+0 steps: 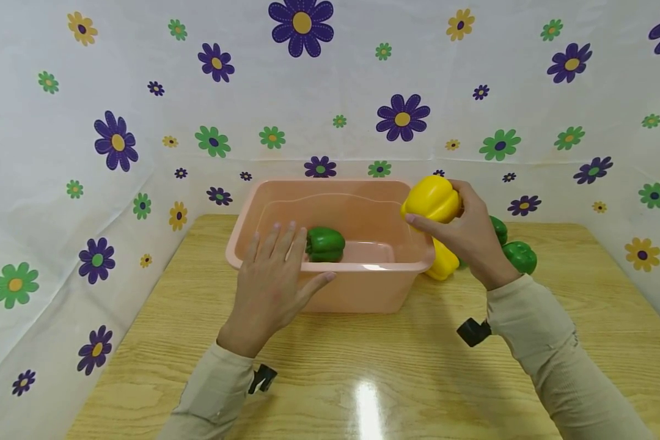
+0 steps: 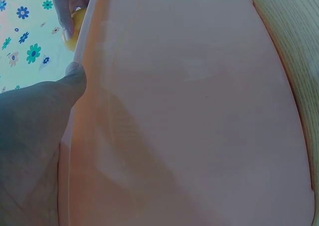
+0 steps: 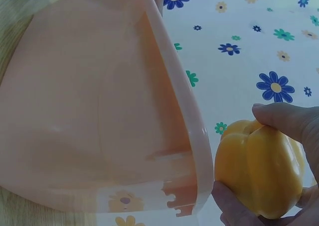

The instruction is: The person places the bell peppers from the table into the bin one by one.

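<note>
In the head view a peach plastic tub (image 1: 357,290) stands on the wooden table with a green bell pepper (image 1: 326,244) lying inside it. My right hand (image 1: 470,235) grips a yellow bell pepper (image 1: 431,198) at the tub's right rim, thumb on one side and fingers on the other. The right wrist view shows this yellow pepper (image 3: 261,171) just beside the rim. Fingers straight and spread, my left hand (image 1: 269,290) rests on the tub's near rim. Its thumb touches the rim (image 2: 82,49) in the left wrist view.
Right of the tub, partly behind my right hand, lie another yellow pepper (image 1: 442,261) and green peppers (image 1: 520,256). A white flower-printed sheet (image 1: 341,79) hangs behind the wooden table (image 1: 319,373) and along its sides.
</note>
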{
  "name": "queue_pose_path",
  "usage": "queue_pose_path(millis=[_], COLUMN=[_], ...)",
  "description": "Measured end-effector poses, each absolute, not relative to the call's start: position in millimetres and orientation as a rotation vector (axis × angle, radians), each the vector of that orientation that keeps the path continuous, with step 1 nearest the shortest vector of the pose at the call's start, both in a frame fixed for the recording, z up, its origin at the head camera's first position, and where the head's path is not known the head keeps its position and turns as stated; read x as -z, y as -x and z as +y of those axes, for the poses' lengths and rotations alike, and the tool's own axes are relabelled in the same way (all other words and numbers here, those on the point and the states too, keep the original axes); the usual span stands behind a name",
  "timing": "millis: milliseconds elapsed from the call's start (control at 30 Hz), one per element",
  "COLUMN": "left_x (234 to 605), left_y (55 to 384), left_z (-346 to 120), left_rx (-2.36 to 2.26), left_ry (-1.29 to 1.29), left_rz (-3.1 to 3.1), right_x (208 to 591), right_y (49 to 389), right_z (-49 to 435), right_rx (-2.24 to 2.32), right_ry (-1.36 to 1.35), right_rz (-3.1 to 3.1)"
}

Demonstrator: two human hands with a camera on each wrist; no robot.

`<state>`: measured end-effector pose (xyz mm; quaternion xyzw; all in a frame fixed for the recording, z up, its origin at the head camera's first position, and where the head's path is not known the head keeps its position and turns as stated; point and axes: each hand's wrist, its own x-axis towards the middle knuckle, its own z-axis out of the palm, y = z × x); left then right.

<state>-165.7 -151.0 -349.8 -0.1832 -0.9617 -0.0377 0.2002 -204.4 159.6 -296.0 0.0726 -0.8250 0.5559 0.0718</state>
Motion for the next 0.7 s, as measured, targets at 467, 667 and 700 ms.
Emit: queue_pose_path(millis=[467,667,700], left_x=[349.4,349.5,349.6], left_y=[165.5,165.7,165.8], left_z=[-151.0,-151.1,-151.2], left_rx=[0.103,0.100,0.098], left_ry=[0.514,0.507,0.506], left_rz=[-2.687,-2.700,-2.699], right_x=[297.5,298.8,299.0], right_y=[204.4,204.4,204.4], right_z=[151.9,148.3,147.8], right_rx=[-1.667,-1.659,-1.659], right_ry=[-0.210,-0.229,-0.231], right_rz=[-2.519,-2.512,-2.511])
